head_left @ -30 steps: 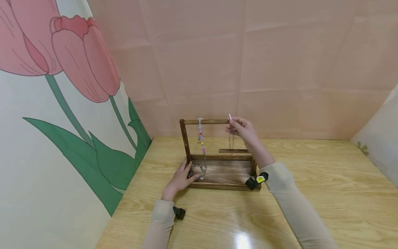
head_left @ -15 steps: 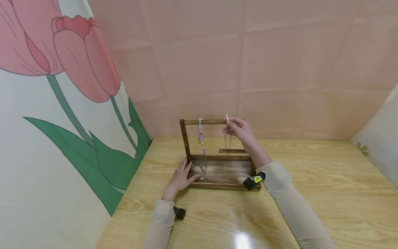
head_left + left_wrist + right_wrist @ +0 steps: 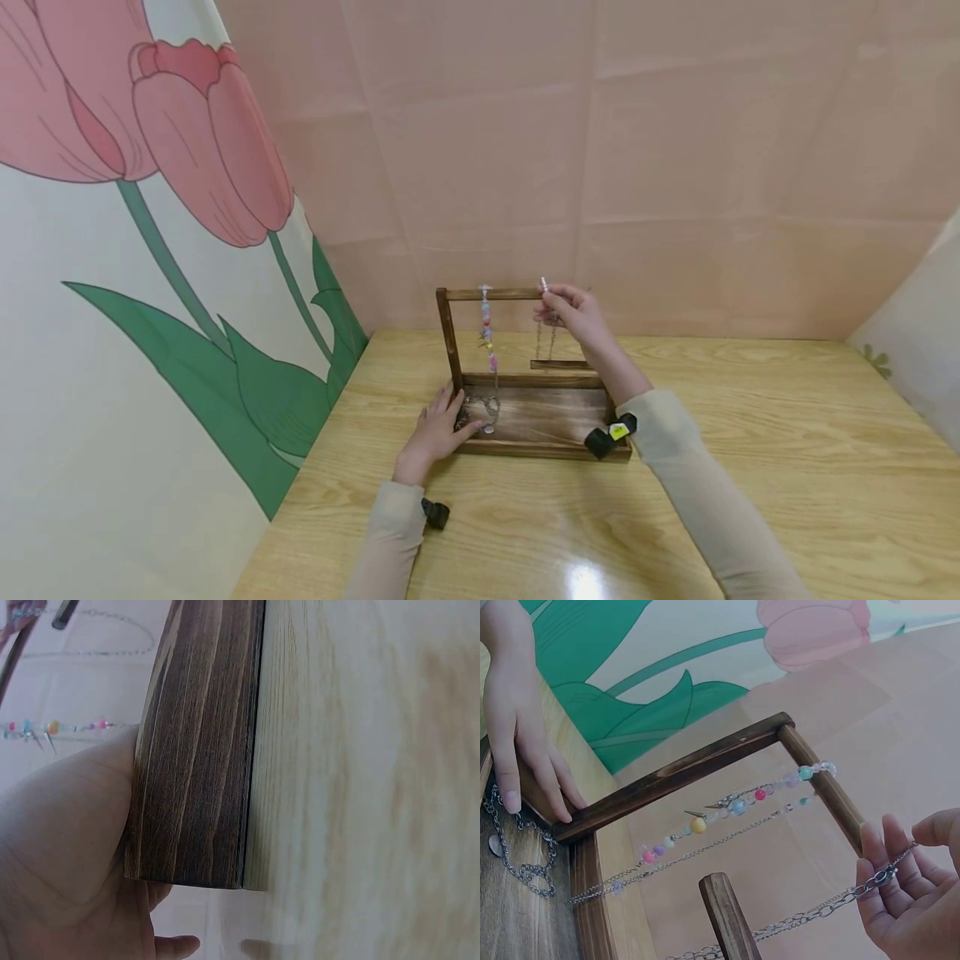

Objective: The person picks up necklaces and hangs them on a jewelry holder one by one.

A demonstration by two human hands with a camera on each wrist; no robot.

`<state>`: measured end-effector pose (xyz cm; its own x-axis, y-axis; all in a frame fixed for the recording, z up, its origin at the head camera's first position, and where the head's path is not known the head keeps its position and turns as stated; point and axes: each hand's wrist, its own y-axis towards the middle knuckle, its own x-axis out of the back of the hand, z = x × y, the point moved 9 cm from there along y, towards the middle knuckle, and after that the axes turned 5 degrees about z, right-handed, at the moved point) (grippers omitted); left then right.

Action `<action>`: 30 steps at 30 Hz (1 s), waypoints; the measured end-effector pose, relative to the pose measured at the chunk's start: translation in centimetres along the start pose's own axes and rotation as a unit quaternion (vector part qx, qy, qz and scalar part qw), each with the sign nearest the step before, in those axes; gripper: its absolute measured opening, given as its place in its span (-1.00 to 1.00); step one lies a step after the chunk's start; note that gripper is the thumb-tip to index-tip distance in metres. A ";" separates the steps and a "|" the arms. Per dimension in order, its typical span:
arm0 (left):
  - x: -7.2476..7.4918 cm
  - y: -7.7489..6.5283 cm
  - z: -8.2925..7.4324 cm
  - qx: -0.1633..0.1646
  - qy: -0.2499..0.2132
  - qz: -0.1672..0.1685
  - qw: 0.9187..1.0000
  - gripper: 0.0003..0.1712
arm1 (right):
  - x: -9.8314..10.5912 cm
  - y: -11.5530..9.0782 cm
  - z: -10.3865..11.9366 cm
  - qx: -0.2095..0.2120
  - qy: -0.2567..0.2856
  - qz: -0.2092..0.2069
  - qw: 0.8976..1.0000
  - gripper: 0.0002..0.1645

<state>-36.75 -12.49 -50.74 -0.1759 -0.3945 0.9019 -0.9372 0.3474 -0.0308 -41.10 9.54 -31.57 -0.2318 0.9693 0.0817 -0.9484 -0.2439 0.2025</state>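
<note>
Left hand (image 3: 437, 429): resting spread on left end of wooden stand (image 3: 449, 337), beside bunched chain (image 3: 536, 873) lying in tray (image 3: 540, 451). Next, beaded necklace (image 3: 698, 824): draped over top bar (image 3: 517, 293), looks done. Right hand (image 3: 581, 317): pinching silver chain (image 3: 829, 905) at same bar, not yet let go; can't tell if looped over, reads as unfinished
</note>
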 end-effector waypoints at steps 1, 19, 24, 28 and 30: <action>0.0 0.1 0.1 0.003 0.000 0.002 1.000 -0.08 | 0.0 0.0 0.0 0.000 -0.002 0.000 1.000 -0.53; -0.2 0.2 0.2 0.008 -0.005 0.016 1.000 -0.11 | -0.8 0.5 0.4 -0.002 -0.019 0.001 1.000 -0.58; -0.3 0.2 0.2 0.007 -0.008 0.015 1.000 -0.11 | -1.2 0.6 0.0 -0.012 -0.027 0.007 1.000 -0.57; -0.2 0.2 0.3 0.005 -0.015 0.014 1.000 -0.12 | -1.5 0.7 0.0 -0.012 -0.024 0.012 1.000 -0.56; -0.2 0.2 0.2 0.004 -0.017 0.014 1.000 -0.13 | -1.7 0.6 0.1 -0.012 -0.022 0.014 1.000 -0.56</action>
<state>-37.01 -12.52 -51.05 -0.2116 -0.4131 0.8857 -0.9342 0.3517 -0.0591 -41.28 7.76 -31.43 -0.2493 0.9596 0.1305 -0.9467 -0.2698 0.1759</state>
